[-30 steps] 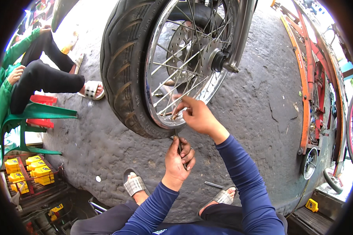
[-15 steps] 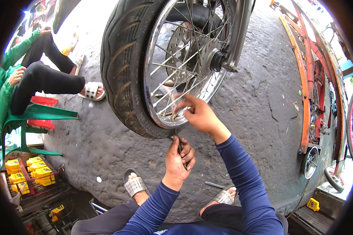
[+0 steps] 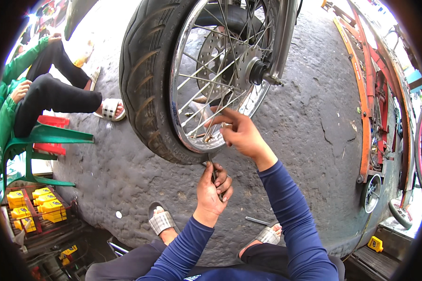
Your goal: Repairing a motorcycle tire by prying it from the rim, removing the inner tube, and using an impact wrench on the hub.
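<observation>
A motorcycle front wheel with a black tyre [image 3: 147, 89] and a chrome rim [image 3: 174, 100] stands before me. My left hand [image 3: 210, 193] is closed round a slim dark tyre lever [image 3: 214, 176], below the wheel. The lever's upper end meets the lower edge of tyre and rim; how far it goes in is hidden. My right hand [image 3: 244, 136] is at the rim's lower right, fingers apart, the index finger reaching across the spokes [image 3: 192, 99]. A small brass-coloured valve stem [image 3: 208, 138] sits by its fingertips. I see nothing held in that hand.
A metal bar [image 3: 257, 220] lies on the dark floor near my right foot. At left, a person in green sits on a green chair [image 3: 61, 135], above a rack of yellow bottles [image 3: 51, 208]. An orange-red metal frame [image 3: 365, 117] and a small wheel [image 3: 371, 194] stand at right.
The fingers of my right hand have shifted slightly at the spokes, and the wheel has turned or tilted a little. My left hand keeps its grip on the tyre lever.
</observation>
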Action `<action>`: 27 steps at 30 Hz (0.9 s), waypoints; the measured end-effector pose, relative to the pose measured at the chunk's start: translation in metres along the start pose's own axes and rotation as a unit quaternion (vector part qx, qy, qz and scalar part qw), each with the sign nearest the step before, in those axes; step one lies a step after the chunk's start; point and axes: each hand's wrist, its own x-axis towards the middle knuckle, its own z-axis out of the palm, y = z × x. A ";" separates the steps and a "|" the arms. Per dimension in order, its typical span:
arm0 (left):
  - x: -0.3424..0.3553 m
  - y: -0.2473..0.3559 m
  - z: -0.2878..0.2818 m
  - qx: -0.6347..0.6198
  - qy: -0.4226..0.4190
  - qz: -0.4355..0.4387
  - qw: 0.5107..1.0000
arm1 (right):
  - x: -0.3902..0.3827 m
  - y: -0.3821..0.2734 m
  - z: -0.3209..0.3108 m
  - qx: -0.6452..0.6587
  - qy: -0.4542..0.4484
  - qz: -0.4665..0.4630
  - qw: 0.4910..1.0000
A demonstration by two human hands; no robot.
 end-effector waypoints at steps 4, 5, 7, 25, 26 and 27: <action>-0.001 0.003 -0.001 0.011 0.005 0.006 1.000 | 0.002 -0.006 0.002 0.025 0.004 0.023 0.999; 0.000 0.002 -0.001 0.006 0.004 0.004 1.000 | 0.002 -0.004 0.001 0.024 0.023 0.014 0.999; 0.001 0.000 -0.001 0.008 0.001 0.004 1.000 | 0.000 -0.004 -0.004 0.022 0.043 0.005 0.999; -0.001 0.001 0.001 0.016 -0.003 0.003 1.000 | 0.009 -0.002 -0.002 -0.310 -0.021 -0.141 0.940; 0.000 0.001 0.001 0.016 -0.001 0.005 1.000 | 0.009 -0.004 -0.004 -0.311 -0.021 -0.141 0.940; 0.000 0.001 0.000 0.015 -0.002 0.005 1.000 | 0.008 -0.008 -0.007 -0.235 -0.018 -0.146 0.961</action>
